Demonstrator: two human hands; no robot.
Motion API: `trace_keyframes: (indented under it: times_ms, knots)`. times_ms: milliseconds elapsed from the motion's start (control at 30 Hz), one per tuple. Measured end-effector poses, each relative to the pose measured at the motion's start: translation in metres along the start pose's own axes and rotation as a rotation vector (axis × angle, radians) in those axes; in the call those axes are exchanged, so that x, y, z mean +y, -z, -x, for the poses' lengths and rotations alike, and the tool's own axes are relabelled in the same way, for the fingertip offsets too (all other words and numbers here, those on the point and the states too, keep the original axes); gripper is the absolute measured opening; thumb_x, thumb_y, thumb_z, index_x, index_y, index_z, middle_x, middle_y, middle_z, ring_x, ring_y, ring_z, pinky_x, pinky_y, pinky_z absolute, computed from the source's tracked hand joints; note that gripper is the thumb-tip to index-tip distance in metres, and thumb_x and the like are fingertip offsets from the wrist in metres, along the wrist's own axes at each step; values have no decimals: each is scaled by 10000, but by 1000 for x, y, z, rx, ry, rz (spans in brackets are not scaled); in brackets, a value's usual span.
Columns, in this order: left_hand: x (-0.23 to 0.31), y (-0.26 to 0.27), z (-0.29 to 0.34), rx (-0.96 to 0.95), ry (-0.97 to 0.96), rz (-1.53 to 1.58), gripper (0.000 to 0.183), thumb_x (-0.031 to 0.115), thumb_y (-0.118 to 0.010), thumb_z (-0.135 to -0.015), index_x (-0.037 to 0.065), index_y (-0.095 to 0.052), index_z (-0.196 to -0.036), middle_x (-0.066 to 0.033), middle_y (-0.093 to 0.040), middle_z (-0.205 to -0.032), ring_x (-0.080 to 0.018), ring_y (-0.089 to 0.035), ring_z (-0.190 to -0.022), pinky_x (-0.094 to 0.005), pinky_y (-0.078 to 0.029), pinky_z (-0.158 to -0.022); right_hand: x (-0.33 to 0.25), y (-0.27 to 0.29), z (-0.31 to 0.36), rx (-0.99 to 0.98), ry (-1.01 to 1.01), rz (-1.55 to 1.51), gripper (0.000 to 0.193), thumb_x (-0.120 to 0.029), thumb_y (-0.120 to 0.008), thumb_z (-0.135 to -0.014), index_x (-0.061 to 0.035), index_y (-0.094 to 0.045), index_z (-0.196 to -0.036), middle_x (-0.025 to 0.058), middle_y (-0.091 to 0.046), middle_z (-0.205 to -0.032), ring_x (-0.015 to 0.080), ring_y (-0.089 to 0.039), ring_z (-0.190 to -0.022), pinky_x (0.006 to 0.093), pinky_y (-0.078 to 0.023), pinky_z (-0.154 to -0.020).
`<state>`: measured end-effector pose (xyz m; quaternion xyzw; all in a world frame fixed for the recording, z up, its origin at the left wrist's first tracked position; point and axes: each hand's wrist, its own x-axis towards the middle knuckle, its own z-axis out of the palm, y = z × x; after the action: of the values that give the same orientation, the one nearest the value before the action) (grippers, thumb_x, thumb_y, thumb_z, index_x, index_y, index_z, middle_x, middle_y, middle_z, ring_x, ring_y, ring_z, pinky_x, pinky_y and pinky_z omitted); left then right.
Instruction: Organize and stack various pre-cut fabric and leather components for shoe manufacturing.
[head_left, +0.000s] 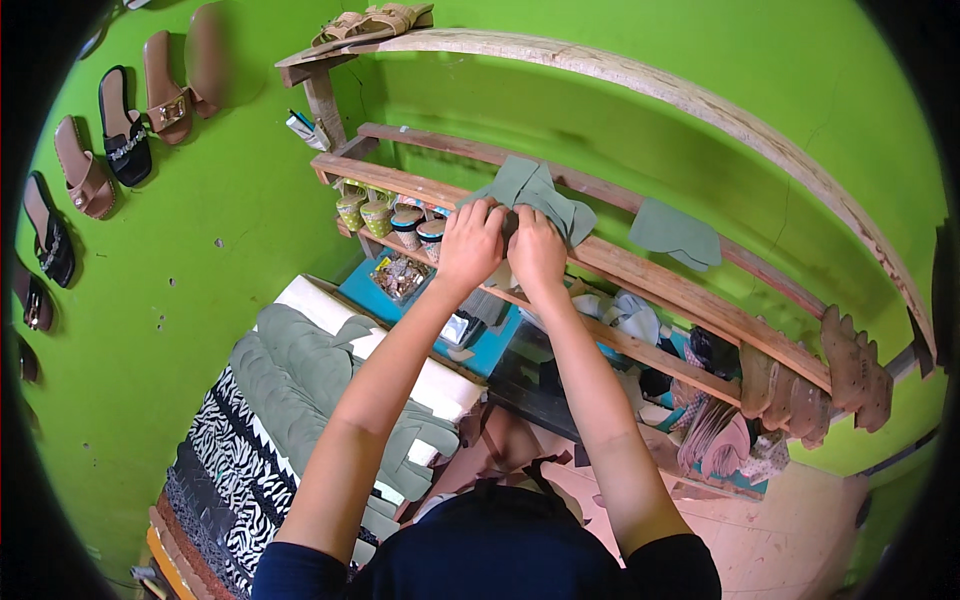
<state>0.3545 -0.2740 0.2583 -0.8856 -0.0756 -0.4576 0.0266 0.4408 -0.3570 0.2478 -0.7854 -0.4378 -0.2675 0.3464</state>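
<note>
Both my arms reach forward to a wooden slatted rack (640, 268) on the far wall. My left hand (472, 242) and my right hand (536, 250) are side by side there, fingers curled and closed on grey-green cut material pieces (525, 182). These pieces overlap and drape across the rack's slats. What exactly lies under my fingertips is hidden. Right of my hands, another grey-green cut piece (676, 234) hangs over the back slat. Below my left arm, many similar grey-green pieces (315, 370) lie overlapped on stacked rolls of material.
Zebra-striped material (235, 440) shows below the green pieces. Small patterned cups (377, 215) and a box of small parts (400, 277) stand by the rack. Brown sole-shaped pieces (850, 365) hang at its right end. Sandals (122, 130) are mounted on the left wall; a curved wooden shelf (640, 75) runs above.
</note>
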Motion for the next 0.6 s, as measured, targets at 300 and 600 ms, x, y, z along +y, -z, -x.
trace_keyframes:
  times_ms: [300,600]
  knots:
    - [-8,12,5,98,98,35,409,87,-550,-719,48,-491,-1122,-143,-492,-1091,-305,-478,-1006,-401,-373,-838,-8,6,-28,70,-246,-512,190,-109,-564,-765,-15,-633,-915,171,-629,-851,283,-626,-760,359,-492,-683]
    - [-12,15,1,149,159,162,365,136,-540,-792,38,-483,-1139,-161,-486,-1116,-336,-462,-1039,-428,-365,-874,-20,29,-65,153,-233,-1246,172,-25,-446,-887,41,-493,-1039,115,-617,-949,152,-602,-872,274,-452,-798]
